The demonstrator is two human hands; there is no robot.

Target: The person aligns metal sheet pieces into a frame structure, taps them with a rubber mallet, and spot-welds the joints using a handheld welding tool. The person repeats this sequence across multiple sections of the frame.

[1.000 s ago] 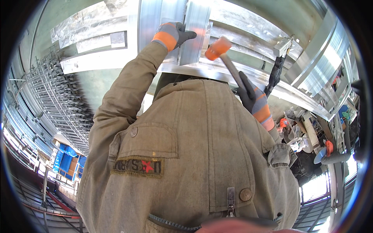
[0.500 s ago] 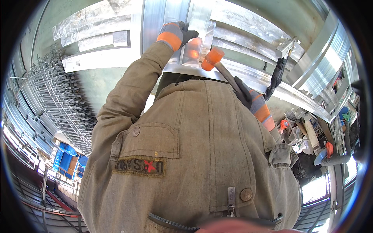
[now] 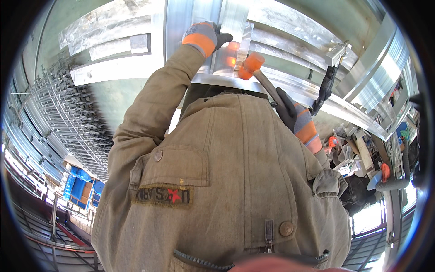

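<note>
At the top centre my left hand (image 3: 203,37), in a grey and orange glove with dark fingertips, grips the edge of a long silvery aluminium profile (image 3: 232,28). Its thumb reaches out to the right over the metal; the other fingers are partly hidden. My right hand (image 3: 289,111), in a matching glove, is wrapped round the wooden handle of a mallet (image 3: 268,85) at my right side. The mallet's orange head (image 3: 251,66) hovers or rests close beside the near end of the profile; whether they touch I cannot tell. Orange reflections show on the shiny metal.
A slatted metal-topped bench (image 3: 290,31) spans the top. On its right hangs a black-handled tool (image 3: 322,90), near more profiles (image 3: 380,63). A rack of metal parts (image 3: 68,109) stands left. Scraps and tools (image 3: 358,149) clutter the lower right.
The mallet's head has shifted slightly right and away from me, my right hand with it. My left hand stays almost in place on the profile.
</note>
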